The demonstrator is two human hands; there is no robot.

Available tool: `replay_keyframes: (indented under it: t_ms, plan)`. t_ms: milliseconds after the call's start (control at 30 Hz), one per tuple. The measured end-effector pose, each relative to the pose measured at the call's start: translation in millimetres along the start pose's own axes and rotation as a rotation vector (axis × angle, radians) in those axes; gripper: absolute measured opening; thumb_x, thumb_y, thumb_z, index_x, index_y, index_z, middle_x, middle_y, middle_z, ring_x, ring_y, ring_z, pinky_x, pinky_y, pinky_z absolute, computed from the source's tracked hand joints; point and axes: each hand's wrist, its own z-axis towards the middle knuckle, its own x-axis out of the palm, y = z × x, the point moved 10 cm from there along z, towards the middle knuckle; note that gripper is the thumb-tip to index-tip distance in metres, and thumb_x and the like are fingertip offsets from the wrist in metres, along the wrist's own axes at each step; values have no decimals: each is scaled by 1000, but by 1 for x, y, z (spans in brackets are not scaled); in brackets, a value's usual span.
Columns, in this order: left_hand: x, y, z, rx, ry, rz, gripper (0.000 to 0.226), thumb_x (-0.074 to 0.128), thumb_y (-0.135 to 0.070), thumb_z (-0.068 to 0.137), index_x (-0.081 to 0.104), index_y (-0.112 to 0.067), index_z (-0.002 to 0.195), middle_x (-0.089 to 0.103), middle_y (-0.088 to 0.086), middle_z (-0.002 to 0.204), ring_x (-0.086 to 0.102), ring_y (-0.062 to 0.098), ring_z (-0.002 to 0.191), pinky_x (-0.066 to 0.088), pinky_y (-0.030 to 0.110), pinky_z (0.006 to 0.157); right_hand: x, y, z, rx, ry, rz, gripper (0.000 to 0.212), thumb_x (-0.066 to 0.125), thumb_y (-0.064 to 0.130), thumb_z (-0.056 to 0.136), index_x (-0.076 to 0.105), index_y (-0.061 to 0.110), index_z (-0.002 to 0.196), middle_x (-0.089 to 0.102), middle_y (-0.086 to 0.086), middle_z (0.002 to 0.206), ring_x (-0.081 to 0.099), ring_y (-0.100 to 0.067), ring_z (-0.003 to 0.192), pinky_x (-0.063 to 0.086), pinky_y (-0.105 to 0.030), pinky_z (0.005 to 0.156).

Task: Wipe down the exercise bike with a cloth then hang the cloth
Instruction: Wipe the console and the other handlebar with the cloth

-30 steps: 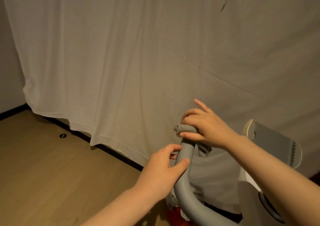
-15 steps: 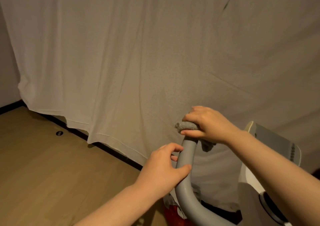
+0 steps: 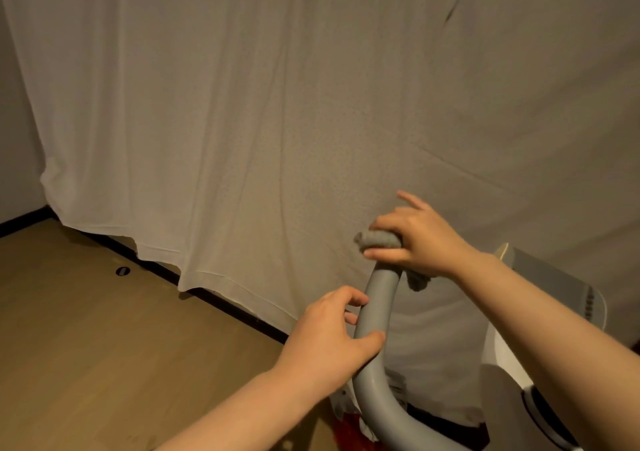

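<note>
The right hand (image 3: 420,239) grips a grey cloth (image 3: 379,240) bunched over the top end of the exercise bike's grey handlebar (image 3: 375,315), thumb under the roll and most fingers curled over it, while the index finger points straight out toward the curtain. A tail of the cloth hangs down just behind the bar, below the wrist. Lower on the same curved tube, the left hand (image 3: 332,338) wraps around it, thumb across the near side and fingers curled round the far side. To the right, partly hidden by the right forearm, stands the bike's white console (image 3: 550,284). A pale curtain (image 3: 277,121) fills the background, its hem touching the wooden floor (image 3: 104,346), where a small dark round fitting (image 3: 122,271) sits near the black skirting.
</note>
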Motion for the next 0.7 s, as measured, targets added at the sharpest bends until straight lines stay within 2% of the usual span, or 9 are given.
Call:
replay_keyframes:
  t_ms: [100, 133, 233, 367, 467, 500, 567, 633, 700]
  plan:
    - [0, -1, -1, 12, -2, -6, 40, 71, -45, 77, 54, -40, 113, 52, -24, 102, 62, 2, 85, 54, 25, 78, 25, 28, 2, -135, 155, -86, 69, 29, 80, 81, 68, 24, 94, 68, 3, 80, 65, -16, 87, 20, -37, 116]
    - [-1, -1, -1, 16, -2, -6, 41, 71, -45, 77, 54, -40, 113, 52, -24, 102, 62, 2, 86, 54, 25, 78, 25, 27, 2, -129, 176, -82, 75, 23, 82, 81, 68, 24, 97, 68, 2, 81, 64, -15, 88, 17, -36, 117]
    - [-2, 0, 0, 12, -3, 7, 40, 72, -45, 77, 54, -40, 113, 52, -25, 102, 61, 1, 87, 53, 25, 78, 6, 6, 6, 21, 78, 5, 77, 13, 79, 85, 69, 27, 94, 67, 2, 79, 64, -13, 88, 18, -38, 118]
    - [-1, -1, -1, 19, 1, -10, 41, 71, -46, 77, 54, -40, 114, 52, -24, 104, 61, 2, 85, 54, 28, 81, 23, 30, 4, -122, 94, -52, 53, 32, 63, 90, 68, 26, 79, 65, 4, 68, 63, -14, 74, 29, -40, 113]
    - [0, 1, 0, 3, 6, -7, 39, 71, -45, 77, 54, -41, 112, 51, -24, 102, 62, 4, 82, 55, 29, 81, 6, 1, 9, 66, 42, 41, 50, 37, 65, 83, 67, 26, 76, 61, 4, 62, 56, -10, 65, 30, -35, 111]
    - [1, 1, 0, 0, 7, -13, 39, 71, -45, 77, 53, -41, 111, 51, -24, 102, 62, 4, 82, 55, 29, 81, 6, 1, 10, 78, 26, 37, 48, 38, 64, 81, 66, 25, 75, 60, 4, 62, 54, -10, 64, 34, -34, 107]
    - [1, 1, -1, 7, 12, -17, 38, 70, -45, 77, 52, -42, 111, 51, -24, 103, 62, 4, 83, 55, 30, 82, 14, 20, 9, -9, 66, -20, 48, 38, 63, 79, 66, 23, 78, 61, 4, 67, 56, -15, 68, 41, -31, 89]
    - [0, 0, 0, 15, 12, -2, 37, 70, -46, 76, 52, -42, 108, 51, -25, 103, 61, 4, 82, 54, 29, 81, 13, 20, 6, -25, 79, -25, 54, 35, 68, 77, 67, 25, 84, 63, 6, 72, 57, -14, 71, 39, -29, 78]
    - [-1, 1, 4, 9, 1, 9, 34, 71, -45, 75, 52, -42, 103, 51, -24, 100, 60, 4, 79, 54, 27, 78, 0, 2, 7, 66, 20, 22, 57, 35, 75, 79, 68, 28, 88, 62, 8, 70, 57, -11, 71, 40, -31, 83]
